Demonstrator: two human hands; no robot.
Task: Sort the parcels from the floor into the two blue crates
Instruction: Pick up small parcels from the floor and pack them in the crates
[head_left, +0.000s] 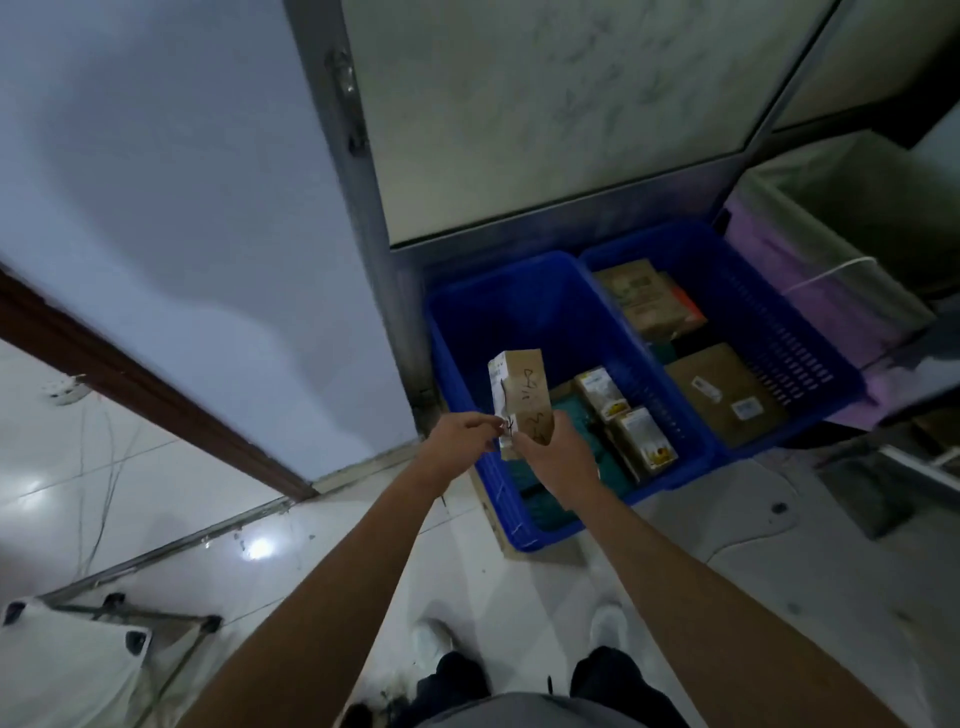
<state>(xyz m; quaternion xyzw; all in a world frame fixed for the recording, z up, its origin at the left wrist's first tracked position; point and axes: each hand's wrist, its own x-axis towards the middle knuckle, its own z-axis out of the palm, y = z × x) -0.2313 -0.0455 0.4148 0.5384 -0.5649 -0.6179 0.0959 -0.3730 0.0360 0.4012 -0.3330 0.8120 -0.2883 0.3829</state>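
White tiled floor (779, 545); brown ink-scrawled parcel (527, 384)

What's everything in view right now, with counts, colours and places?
Left blue plastic crate: one, blue, on the floor by a metal-framed panel.
Right blue plastic crate: one, blue, beside the left one.
Small white-and-yellow boxes: two, in the left crate.
Large flat brown cardboard parcel: one, near end of the right crate.
Further brown parcels: count unclear, far end of the right crate.
Purple-lined bin: one, right of the crates.
Small brown cardboard parcel: one, white label, held above the left crate.
White shoes: two, bottom of view.
Left hand: pinches the held parcel's label edge.
Right hand: grips its lower end.
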